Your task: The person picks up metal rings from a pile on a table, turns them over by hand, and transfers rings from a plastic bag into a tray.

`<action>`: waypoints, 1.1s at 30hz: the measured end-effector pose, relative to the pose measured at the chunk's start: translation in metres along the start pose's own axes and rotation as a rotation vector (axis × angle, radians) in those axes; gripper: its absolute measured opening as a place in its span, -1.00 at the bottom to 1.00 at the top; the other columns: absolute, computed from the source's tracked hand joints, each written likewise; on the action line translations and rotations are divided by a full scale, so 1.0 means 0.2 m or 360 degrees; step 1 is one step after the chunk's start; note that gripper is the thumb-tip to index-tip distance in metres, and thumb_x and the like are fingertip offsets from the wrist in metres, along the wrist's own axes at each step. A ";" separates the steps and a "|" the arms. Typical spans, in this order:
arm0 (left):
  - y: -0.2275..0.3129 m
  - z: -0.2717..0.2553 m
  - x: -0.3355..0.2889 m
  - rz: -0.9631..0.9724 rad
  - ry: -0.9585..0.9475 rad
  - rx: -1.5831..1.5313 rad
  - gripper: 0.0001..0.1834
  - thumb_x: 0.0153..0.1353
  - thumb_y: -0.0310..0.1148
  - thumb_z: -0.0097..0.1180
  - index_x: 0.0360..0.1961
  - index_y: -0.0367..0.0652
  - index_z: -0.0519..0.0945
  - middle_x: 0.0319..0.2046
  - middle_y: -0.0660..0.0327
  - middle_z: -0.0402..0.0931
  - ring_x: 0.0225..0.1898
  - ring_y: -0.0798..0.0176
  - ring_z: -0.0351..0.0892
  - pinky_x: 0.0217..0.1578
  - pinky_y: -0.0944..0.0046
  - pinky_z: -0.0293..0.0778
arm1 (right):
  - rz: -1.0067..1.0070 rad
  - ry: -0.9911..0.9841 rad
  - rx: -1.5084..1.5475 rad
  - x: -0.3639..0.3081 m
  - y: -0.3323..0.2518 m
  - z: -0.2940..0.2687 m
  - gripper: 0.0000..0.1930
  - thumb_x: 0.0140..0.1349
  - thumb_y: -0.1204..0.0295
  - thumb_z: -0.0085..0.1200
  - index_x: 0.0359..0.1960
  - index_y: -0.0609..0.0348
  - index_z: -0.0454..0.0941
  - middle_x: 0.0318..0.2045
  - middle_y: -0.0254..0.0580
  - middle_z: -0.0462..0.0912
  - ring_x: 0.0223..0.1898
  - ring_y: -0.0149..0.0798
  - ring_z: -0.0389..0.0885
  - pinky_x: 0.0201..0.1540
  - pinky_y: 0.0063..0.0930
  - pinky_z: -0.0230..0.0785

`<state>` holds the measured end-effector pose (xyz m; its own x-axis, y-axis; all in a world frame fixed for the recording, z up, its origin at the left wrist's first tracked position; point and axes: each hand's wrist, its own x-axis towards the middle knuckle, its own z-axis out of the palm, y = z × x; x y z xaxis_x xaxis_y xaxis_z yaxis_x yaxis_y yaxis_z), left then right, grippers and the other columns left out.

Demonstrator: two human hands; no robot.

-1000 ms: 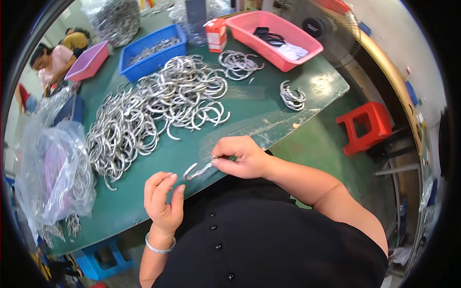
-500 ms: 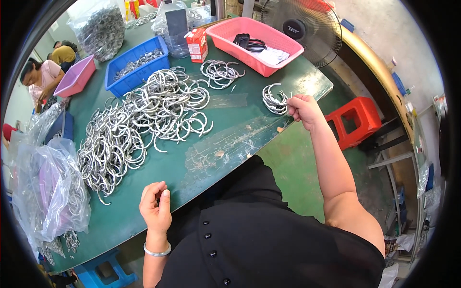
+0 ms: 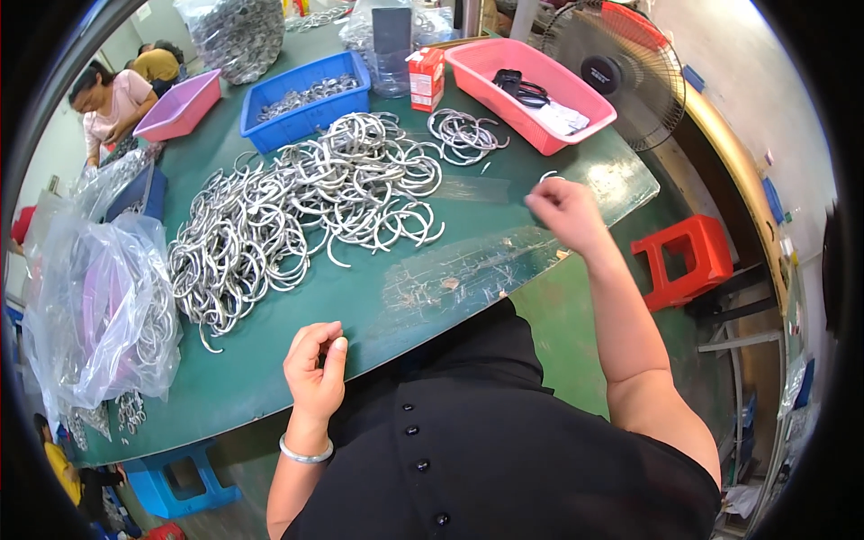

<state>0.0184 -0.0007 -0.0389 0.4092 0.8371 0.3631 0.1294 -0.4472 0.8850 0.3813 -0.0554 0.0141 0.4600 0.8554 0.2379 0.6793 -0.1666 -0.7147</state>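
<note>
My left hand (image 3: 315, 367) is at the near edge of the green tabletop (image 3: 270, 346), fingers loosely curled and thumb close to the forefinger; I can't tell if anything is between them. A pale bracelet (image 3: 306, 450) circles that wrist. To its left sits a clear plastic bag (image 3: 117, 315). My right hand (image 3: 569, 214) is farther out, bunched and blurred, so I can't tell what it grips; a curved silver piece (image 3: 551, 175) shows just past its knuckles. Ahead of my left hand spreads a big heap of silver C-shapes (image 3: 297, 193). Beyond my right hand, leftward, lies a smaller cluster (image 3: 465, 137), with a pink basket (image 3: 517, 112) behind it.
</note>
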 end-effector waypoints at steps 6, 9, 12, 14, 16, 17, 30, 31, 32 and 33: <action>0.01 0.01 0.01 -0.0050 0.0047 -0.0067 -0.85 0.03 -0.61 0.01 -0.31 -0.34 0.48 -0.40 0.21 0.40 -0.45 0.47 0.36 -0.44 0.54 0.30 | -0.0264 -0.0446 -0.0204 0.09 -0.25 0.33 -0.77 -0.03 0.28 0.04 -0.49 0.21 0.55 -0.54 -0.04 0.55 -0.43 -0.05 0.52 -0.35 -0.29 0.34; 0.00 0.00 0.00 -0.0076 0.0105 -0.0067 -0.86 0.01 -0.60 0.04 -0.34 -0.34 0.50 -0.43 0.18 0.44 -0.47 0.43 0.38 -0.45 0.50 0.33 | -0.0209 -0.0534 -0.0394 0.12 -0.33 0.42 -0.76 -0.06 0.25 0.05 -0.55 0.18 0.56 -0.54 -0.06 0.56 -0.41 -0.05 0.52 -0.33 -0.26 0.34; 0.00 0.00 0.01 -0.0057 0.0070 -0.0092 -0.85 0.01 -0.60 0.05 -0.33 -0.34 0.50 -0.42 0.18 0.45 -0.47 0.43 0.38 -0.46 0.50 0.34 | -0.0181 -0.0532 -0.0372 0.14 -0.31 0.46 -0.79 -0.09 0.30 0.06 -0.57 0.20 0.55 -0.56 -0.06 0.56 -0.46 -0.06 0.53 -0.37 -0.28 0.35; 0.01 0.00 0.01 -0.0049 0.0061 -0.0079 -0.85 0.00 -0.60 0.05 -0.33 -0.34 0.50 -0.42 0.18 0.45 -0.47 0.43 0.38 -0.46 0.50 0.34 | -0.0126 -0.0580 -0.0282 0.14 -0.29 0.46 -0.80 -0.09 0.32 0.06 -0.57 0.22 0.54 -0.58 -0.08 0.55 -0.52 -0.12 0.51 -0.41 -0.32 0.34; 0.01 0.00 0.01 -0.0045 0.0050 -0.0068 -0.85 0.00 -0.59 0.05 -0.33 -0.34 0.50 -0.42 0.17 0.45 -0.47 0.43 0.38 -0.47 0.50 0.34 | -0.0066 -0.0630 -0.0193 0.14 -0.28 0.46 -0.81 -0.09 0.34 0.05 -0.58 0.24 0.53 -0.61 -0.10 0.54 -0.57 -0.18 0.50 -0.45 -0.36 0.33; 0.02 0.00 0.01 -0.0044 0.0039 -0.0058 -0.85 0.01 -0.60 0.05 -0.33 -0.34 0.50 -0.43 0.18 0.45 -0.47 0.43 0.39 -0.46 0.50 0.34 | -0.0031 -0.0579 0.0022 0.12 -0.28 0.45 -0.83 -0.08 0.38 0.06 -0.58 0.25 0.52 -0.64 -0.14 0.52 -0.61 -0.26 0.46 -0.48 -0.41 0.31; 0.17 -0.06 0.06 -0.1042 0.0014 -0.1314 -0.79 0.19 -0.39 -0.11 -0.23 -0.30 0.45 -0.46 0.15 0.51 -0.54 0.38 0.48 -0.53 0.48 0.39 | -0.2068 0.0056 0.0013 -0.23 -0.57 0.47 -0.83 -0.21 0.50 0.09 -0.49 0.22 0.46 -0.54 -0.26 0.42 -0.59 -0.33 0.39 -0.55 -0.52 0.23; 0.17 -0.06 0.07 -0.1008 0.0036 -0.1331 -0.81 0.17 -0.44 -0.10 -0.23 -0.30 0.45 -0.47 0.15 0.50 -0.53 0.38 0.48 -0.52 0.47 0.39 | -0.2104 0.0050 0.0036 -0.24 -0.56 0.48 -0.82 -0.21 0.49 0.07 -0.48 0.23 0.47 -0.52 -0.25 0.43 -0.59 -0.34 0.39 -0.54 -0.53 0.24; 0.18 -0.06 0.06 -0.0999 0.0102 -0.1363 -0.84 0.12 -0.52 -0.07 -0.25 -0.28 0.44 -0.48 0.16 0.50 -0.53 0.38 0.47 -0.51 0.47 0.39 | -0.2078 0.0048 0.0018 -0.25 -0.55 0.49 -0.81 -0.22 0.48 0.04 -0.47 0.21 0.47 -0.51 -0.25 0.43 -0.58 -0.34 0.40 -0.52 -0.52 0.26; 0.18 -0.07 0.05 -0.1006 0.0107 -0.1358 -0.84 0.12 -0.52 -0.07 -0.25 -0.28 0.44 -0.48 0.16 0.50 -0.53 0.38 0.47 -0.51 0.47 0.39 | -0.2074 0.0044 0.0027 -0.26 -0.54 0.50 -0.81 -0.22 0.48 0.04 -0.47 0.21 0.47 -0.51 -0.25 0.43 -0.58 -0.34 0.40 -0.52 -0.52 0.26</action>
<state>0.0156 -0.0037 0.0012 0.4347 0.8676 -0.2416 -0.3859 0.4218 0.8204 0.2264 -0.0318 0.0134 -0.5163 0.3718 0.7715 0.6251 0.7794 0.0427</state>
